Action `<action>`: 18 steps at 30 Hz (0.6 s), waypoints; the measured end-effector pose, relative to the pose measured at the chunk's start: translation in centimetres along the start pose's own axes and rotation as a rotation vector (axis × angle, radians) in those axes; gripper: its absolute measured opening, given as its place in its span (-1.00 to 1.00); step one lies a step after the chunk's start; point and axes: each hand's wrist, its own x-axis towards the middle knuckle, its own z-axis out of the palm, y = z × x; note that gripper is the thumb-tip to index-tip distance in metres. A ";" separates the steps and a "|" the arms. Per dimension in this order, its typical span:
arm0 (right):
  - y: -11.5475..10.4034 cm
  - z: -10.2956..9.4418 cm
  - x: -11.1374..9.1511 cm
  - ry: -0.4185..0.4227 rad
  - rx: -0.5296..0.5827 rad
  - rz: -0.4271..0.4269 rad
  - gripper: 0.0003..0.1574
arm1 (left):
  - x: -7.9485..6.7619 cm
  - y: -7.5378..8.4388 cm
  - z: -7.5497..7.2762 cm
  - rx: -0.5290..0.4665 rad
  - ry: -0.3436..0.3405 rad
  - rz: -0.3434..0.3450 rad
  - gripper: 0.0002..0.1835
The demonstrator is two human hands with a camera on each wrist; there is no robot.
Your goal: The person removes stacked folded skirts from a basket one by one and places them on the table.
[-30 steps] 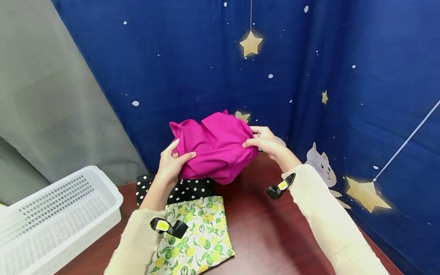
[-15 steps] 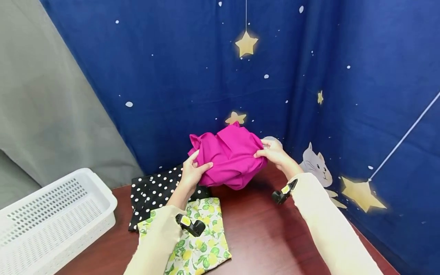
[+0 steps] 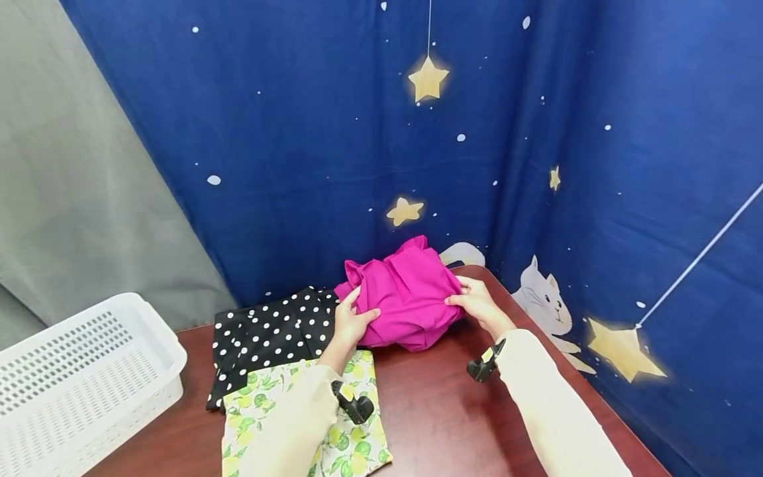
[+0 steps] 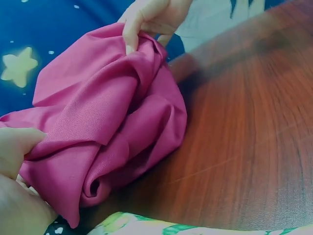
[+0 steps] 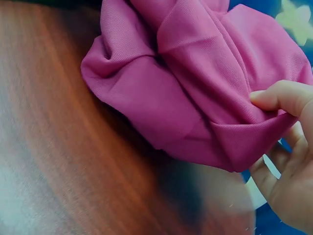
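A crumpled magenta cloth (image 3: 405,295) hangs low over the back of the table between both hands. My left hand (image 3: 352,323) pinches its left edge, thumb in front and the other fingers partly hidden behind the fabric. At the opposite edge my right hand (image 3: 481,306) grips a fold between thumb and fingers, as the right wrist view also shows. The bunched cloth (image 4: 112,112) has deep folds and a loose corner pointing down in the left wrist view. Left of it lie a black cloth with white dots (image 3: 271,331) and a lemon-print cloth (image 3: 352,440), which overlaps the black one.
A white perforated plastic basket (image 3: 152,331) stands at the left of the dark red wooden table (image 3: 441,411). Behind the table hang a blue star-print curtain (image 3: 310,132) and a grey curtain (image 3: 89,165). The table's right edge runs along the blue curtain.
Both hands have lowered the magenta cloth toward the table and moved it right, away from the black dotted cloth, more of which now shows. Their grip on it looks the same.
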 end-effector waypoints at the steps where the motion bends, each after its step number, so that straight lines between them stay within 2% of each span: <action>1: 0.4 -0.1 0.0 0.016 -0.009 0.004 -0.29 | 0.0 -0.2 0.2 0.004 0.001 -0.004 -0.31; 6: 1.7 0.0 -0.3 0.070 -0.051 0.036 -0.26 | -0.1 -0.9 0.5 0.034 0.030 -0.053 -0.33; 9: 1.2 0.3 -0.9 0.090 -0.050 0.066 -0.27 | 0.0 -1.2 0.3 0.058 0.038 -0.097 -0.33; 10: 1.2 0.4 -1.0 0.100 -0.051 0.073 -0.28 | 0.5 -2.2 0.1 0.056 0.040 -0.064 -0.34; 14: 2.2 0.4 -0.8 0.126 -0.041 0.128 -0.26 | 1.3 -3.1 -0.3 0.132 0.029 -0.083 -0.34; 16: 2.9 0.3 -0.6 0.139 -0.033 0.164 -0.25 | 1.2 -2.9 -0.3 0.172 0.022 -0.116 -0.34; 17: 3.1 0.3 -0.6 0.142 -0.026 0.183 -0.25 | 0.7 -1.8 -0.2 0.210 0.010 -0.175 -0.34; 18: 3.3 0.3 -0.5 0.142 -0.027 0.195 -0.24 | 0.6 -1.5 -0.2 0.237 0.004 -0.195 -0.34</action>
